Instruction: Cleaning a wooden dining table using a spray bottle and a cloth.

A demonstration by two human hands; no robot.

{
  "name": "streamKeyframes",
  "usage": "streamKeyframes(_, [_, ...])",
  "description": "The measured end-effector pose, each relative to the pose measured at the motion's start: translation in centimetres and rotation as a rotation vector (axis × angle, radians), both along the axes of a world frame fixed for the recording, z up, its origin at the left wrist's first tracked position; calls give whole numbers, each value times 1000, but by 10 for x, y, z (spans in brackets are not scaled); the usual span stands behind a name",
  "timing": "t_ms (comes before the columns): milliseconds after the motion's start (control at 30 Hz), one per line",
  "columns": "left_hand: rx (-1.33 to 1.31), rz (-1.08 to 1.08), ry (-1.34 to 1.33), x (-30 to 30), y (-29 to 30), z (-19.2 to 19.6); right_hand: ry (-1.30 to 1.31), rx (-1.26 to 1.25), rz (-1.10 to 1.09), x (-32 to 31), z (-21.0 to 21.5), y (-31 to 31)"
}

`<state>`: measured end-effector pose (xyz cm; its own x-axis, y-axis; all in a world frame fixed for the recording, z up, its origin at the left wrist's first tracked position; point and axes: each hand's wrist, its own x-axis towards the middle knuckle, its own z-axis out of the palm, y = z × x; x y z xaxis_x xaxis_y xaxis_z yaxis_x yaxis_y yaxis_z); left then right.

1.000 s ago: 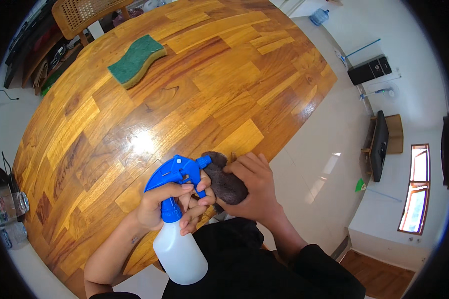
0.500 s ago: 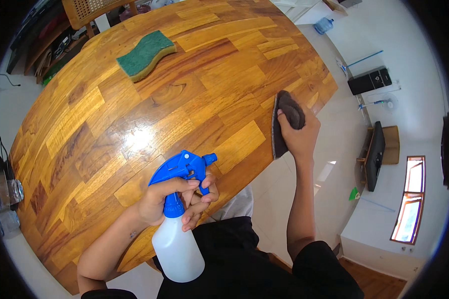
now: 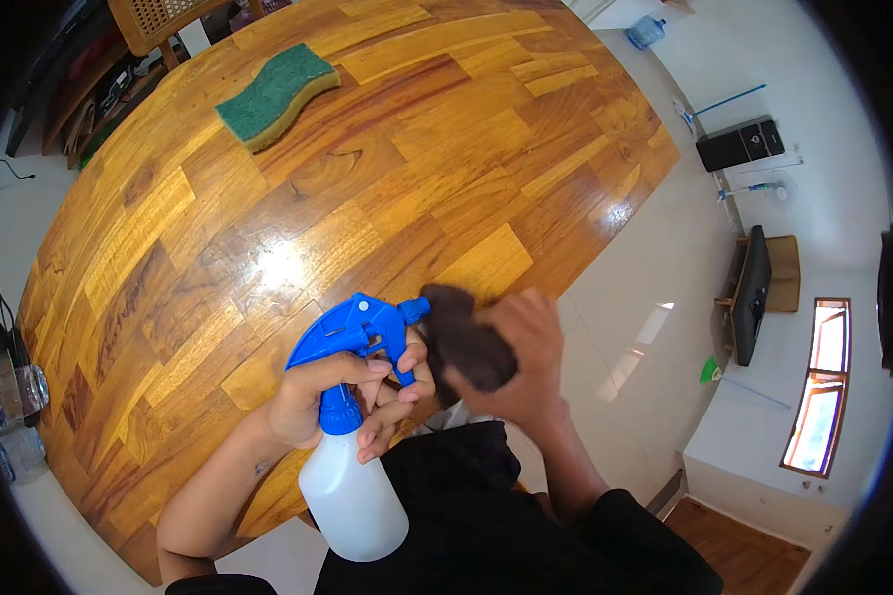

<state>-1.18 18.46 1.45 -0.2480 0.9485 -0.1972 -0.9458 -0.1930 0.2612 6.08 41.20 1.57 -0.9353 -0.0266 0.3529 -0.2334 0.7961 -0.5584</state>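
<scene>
My left hand is wrapped round the neck of a spray bottle with a white body and a blue trigger head, its fingers at the trigger. The nozzle points right. Close beside that nozzle, my right hand grips a dark brown cloth over the near edge of the table; hand and cloth are smeared by motion. Farther off lies a wavy green and yellow sponge, green side up, on the wooden table, touched by neither hand.
A cane-backed chair stands beyond the far left edge. Clear plastic containers are at the left rim. Past the table's right edge are the tiled floor, a black speaker-like box, a blue water jug and a window.
My right hand has swept the cloth left and nearer, from the table's right edge to beside the spray nozzle. My left hand keeps its hold on the spray bottle, almost unmoved.
</scene>
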Motion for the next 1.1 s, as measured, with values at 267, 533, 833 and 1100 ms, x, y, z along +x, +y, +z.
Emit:
streamKeyframes(267, [7,-2,10,0,3,0,169,-226,-577,-55,-16,66])
streamKeyframes(533, [-4,4,4,5,0,-4,20,249,-436,-25,-3,21])
streamKeyframes(833, [-7,-13,-27,2,-1,1,-63,88,8,5,7,-9])
streamKeyframes(1100, [16,16,11,0,1,-2,48,-93,-565,-59,-1,85])
